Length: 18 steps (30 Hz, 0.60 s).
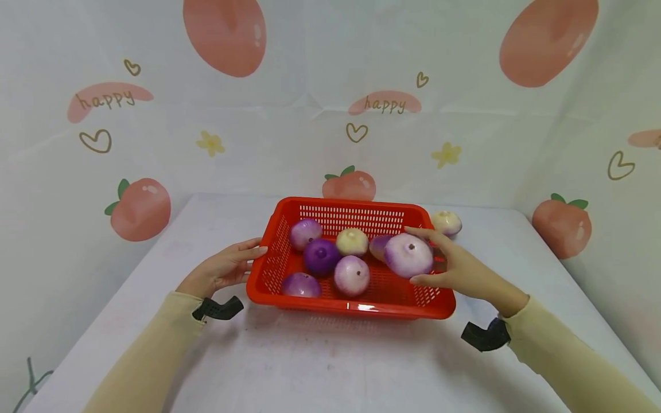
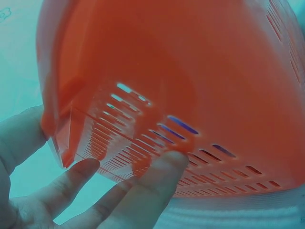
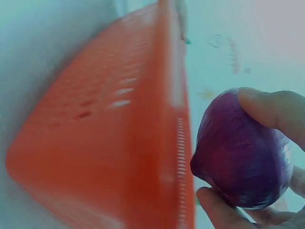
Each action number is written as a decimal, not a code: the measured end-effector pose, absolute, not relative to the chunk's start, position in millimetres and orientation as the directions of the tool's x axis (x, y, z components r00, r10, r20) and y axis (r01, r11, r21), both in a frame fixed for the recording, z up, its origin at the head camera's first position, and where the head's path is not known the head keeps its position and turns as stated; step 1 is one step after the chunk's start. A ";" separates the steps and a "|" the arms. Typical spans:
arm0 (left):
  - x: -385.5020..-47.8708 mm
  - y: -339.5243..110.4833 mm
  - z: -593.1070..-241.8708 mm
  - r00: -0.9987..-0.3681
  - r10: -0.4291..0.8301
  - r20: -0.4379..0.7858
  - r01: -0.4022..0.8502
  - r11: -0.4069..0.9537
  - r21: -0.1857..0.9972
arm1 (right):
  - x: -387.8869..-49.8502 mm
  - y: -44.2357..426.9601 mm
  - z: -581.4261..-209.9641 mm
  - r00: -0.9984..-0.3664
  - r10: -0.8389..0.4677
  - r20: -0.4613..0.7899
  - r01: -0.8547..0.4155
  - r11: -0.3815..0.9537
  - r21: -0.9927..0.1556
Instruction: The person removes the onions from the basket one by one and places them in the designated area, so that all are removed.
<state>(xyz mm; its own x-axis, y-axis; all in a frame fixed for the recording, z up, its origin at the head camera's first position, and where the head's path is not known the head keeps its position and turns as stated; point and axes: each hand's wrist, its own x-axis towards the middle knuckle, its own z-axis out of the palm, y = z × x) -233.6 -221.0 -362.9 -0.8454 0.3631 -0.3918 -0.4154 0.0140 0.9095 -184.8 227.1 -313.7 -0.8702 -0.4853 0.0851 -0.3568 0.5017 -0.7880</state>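
Cream-sleeved right hand (image 1: pixel 459 268) grips round purple-white onion (image 1: pixel 409 258) over red slotted plastic basket (image 1: pixel 310 303); left hand (image 1: pixel 223 271) holds basket's end.

I have both forearms (image 1: pixel 573 355) reaching forward and angling inward, the left hand (image 1: pixel 226 267) set in a grip, the right hand (image 1: pixel 457 267) curved into a wider hold.

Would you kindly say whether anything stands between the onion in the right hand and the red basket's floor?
Possibly the purple onion, partly hidden behind the held onion at its left in the head view; nothing else visible, though the spot directly beneath is hidden.
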 end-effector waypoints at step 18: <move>-234.0 -220.2 -363.1 -0.845 0.362 -0.394 -0.421 0.007 0.907 | -200.0 286.2 -295.3 -0.944 -0.231 0.234 -0.313 0.412 -0.856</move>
